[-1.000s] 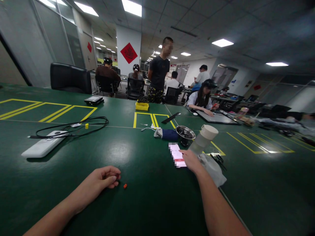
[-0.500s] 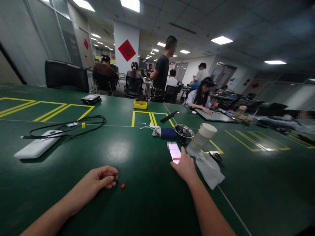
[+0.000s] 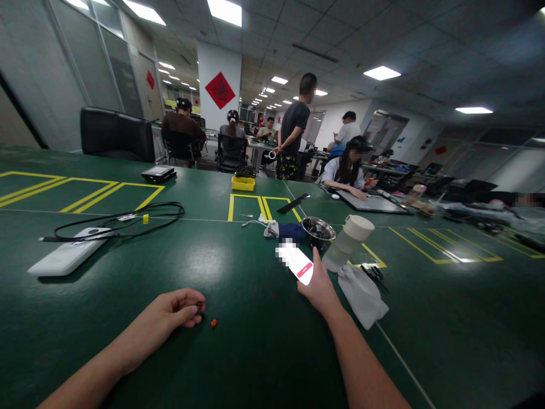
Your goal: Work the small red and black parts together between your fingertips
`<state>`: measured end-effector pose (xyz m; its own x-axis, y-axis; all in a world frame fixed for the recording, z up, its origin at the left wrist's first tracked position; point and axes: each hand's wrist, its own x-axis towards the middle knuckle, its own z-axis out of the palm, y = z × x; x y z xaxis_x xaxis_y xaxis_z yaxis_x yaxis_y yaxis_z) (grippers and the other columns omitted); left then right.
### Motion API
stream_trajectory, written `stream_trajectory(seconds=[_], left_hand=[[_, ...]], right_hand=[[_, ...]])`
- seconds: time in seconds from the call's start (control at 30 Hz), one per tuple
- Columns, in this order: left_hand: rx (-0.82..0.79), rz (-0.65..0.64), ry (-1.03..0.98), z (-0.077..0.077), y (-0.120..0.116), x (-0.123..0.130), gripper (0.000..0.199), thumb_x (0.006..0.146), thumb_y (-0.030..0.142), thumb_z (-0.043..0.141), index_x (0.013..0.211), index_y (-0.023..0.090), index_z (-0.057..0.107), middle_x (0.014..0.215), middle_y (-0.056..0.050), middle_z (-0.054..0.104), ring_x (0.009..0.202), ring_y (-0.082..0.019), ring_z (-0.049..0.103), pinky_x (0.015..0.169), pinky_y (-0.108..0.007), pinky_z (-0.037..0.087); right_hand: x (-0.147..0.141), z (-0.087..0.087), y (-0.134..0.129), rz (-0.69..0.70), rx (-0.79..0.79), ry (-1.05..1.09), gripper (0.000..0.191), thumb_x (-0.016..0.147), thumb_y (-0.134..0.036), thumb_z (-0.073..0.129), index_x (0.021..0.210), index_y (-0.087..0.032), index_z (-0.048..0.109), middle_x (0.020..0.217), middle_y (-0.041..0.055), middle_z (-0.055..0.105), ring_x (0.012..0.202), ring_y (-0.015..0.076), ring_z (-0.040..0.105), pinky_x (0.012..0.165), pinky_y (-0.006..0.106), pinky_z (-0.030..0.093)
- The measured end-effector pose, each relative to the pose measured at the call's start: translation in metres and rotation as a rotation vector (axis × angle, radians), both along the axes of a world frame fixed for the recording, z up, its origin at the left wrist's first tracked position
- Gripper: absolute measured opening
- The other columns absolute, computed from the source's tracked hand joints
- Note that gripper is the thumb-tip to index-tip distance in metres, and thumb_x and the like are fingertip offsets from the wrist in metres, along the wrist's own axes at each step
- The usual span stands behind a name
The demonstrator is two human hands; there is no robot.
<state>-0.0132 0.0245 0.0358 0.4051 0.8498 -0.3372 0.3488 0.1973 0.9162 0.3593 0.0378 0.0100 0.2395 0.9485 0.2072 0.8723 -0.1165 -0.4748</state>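
Note:
My left hand rests on the green table with its fingers curled round a small dark reddish thing, too small to name. Just right of its fingertips lies a small orange piece. My right hand grips the lower right side of a phone, thumb and fingers at its edges. The phone's screen glows white with a red button. Behind the phone are a dark blue pouch and a metal bowl with dark items inside.
A translucent bottle and a grey cloth bag stand and lie right of my right hand. At the left are a white power bank and a black cable. A yellow tray sits farther back.
My right hand has closed on the phone, which has turned, its top end swinging left. The standing person in the background has shifted right. My left hand is nearly unchanged.

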Motion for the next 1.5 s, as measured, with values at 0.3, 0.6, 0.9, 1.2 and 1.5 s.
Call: stream_trajectory(seconds=[0.3,0.6,0.9,1.2,1.5], left_hand=[[0.003,-0.007,-0.029,-0.002,-0.001,-0.001,0.038,0.076,0.040,0.052,0.104,0.017,0.061,0.095,-0.006,0.065,0.093,-0.021,0.062,0.082,-0.031,0.048],[0.014,-0.015,-0.022,-0.005,0.000,-0.002,0.037,0.076,0.041,0.053,0.103,0.018,0.062,0.096,-0.005,0.065,0.092,-0.020,0.062,0.080,-0.030,0.047],[0.016,-0.013,-0.019,-0.005,0.000,-0.002,0.038,0.077,0.042,0.053,0.105,0.017,0.059,0.098,-0.006,0.064,0.091,-0.020,0.062,0.080,-0.030,0.047],[-0.001,-0.013,-0.056,-0.013,0.001,-0.005,0.038,0.078,0.043,0.054,0.106,0.018,0.059,0.095,-0.005,0.064,0.089,-0.019,0.062,0.080,-0.030,0.047],[0.056,-0.044,0.051,-0.016,0.004,-0.004,0.046,0.076,0.051,0.053,0.107,0.018,0.059,0.090,-0.005,0.063,0.075,-0.018,0.058,0.061,-0.027,0.045]], right_hand=[[0.004,-0.011,0.005,-0.051,0.190,0.011,0.080,0.065,-0.026,0.057,0.139,-0.015,0.026,0.118,0.0140,0.039,0.105,0.0321,0.047,0.091,0.043,0.041],[0.011,-0.009,0.005,-0.224,0.415,0.093,0.082,0.064,-0.028,0.059,0.136,-0.011,0.025,0.117,0.0155,0.040,0.106,0.0294,0.045,0.092,0.040,0.039],[0.006,0.000,-0.004,-0.279,0.442,0.146,0.076,0.070,-0.032,0.058,0.136,-0.013,0.025,0.116,0.0144,0.040,0.105,0.0287,0.045,0.090,0.039,0.040],[0.004,0.004,-0.007,-0.284,0.466,0.124,0.077,0.071,-0.033,0.058,0.137,-0.015,0.022,0.117,0.0142,0.040,0.107,0.0289,0.045,0.092,0.039,0.039],[0.000,0.004,-0.006,-0.240,0.498,0.131,0.077,0.070,-0.029,0.057,0.137,-0.014,0.022,0.119,0.0156,0.039,0.108,0.0294,0.045,0.092,0.041,0.038]])
